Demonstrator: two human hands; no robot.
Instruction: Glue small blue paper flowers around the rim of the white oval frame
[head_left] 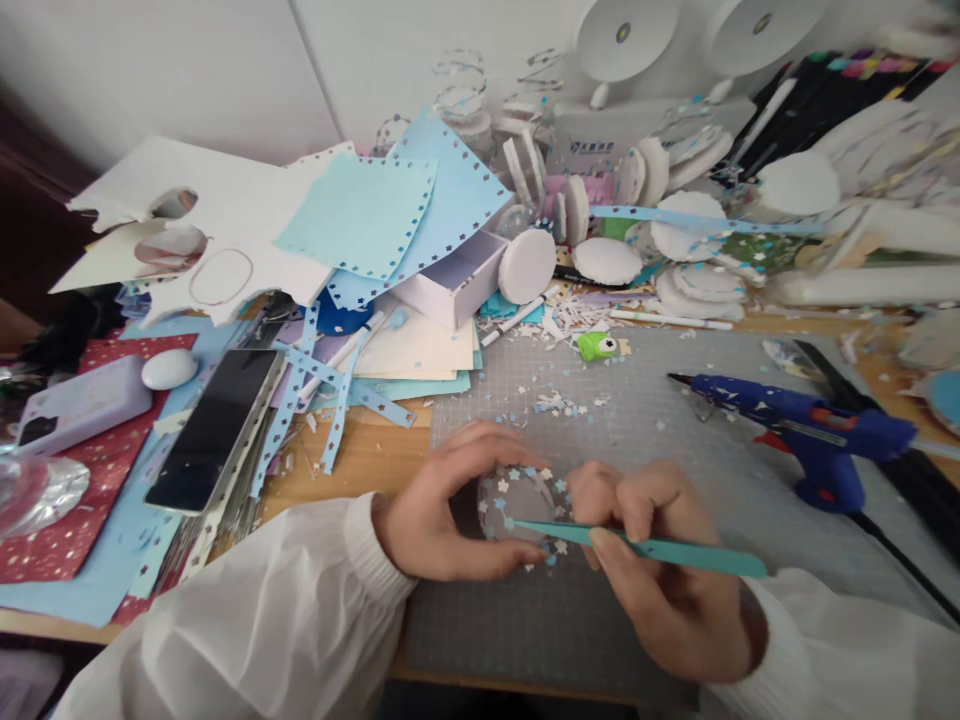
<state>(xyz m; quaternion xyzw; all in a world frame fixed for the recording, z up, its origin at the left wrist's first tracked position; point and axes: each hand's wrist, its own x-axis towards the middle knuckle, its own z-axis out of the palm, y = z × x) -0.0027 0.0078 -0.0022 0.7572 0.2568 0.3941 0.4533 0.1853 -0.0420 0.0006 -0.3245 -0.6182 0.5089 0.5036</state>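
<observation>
My left hand [465,510] curls around a clear round piece [525,505], thumb on the near side and fingers on the far side. Small white and blue paper stars dot its rim. In my right hand [667,560] a pair of teal tweezers [697,555] is pinched between thumb and fingers. The tips point left and reach the clear piece near a pale blue star. Whether a star is gripped between the tips is too small to tell. Beyond my hands, loose paper stars [562,404] lie in a pile on the grey cutting mat [637,400].
A blue glue gun [810,425] lies on the right, its cord running to the right edge. A green paper punch [596,346] sits behind the stars. White foam discs [527,267] crowd the back. Punched paper sheets [360,215] and a phone [215,430] are on the left.
</observation>
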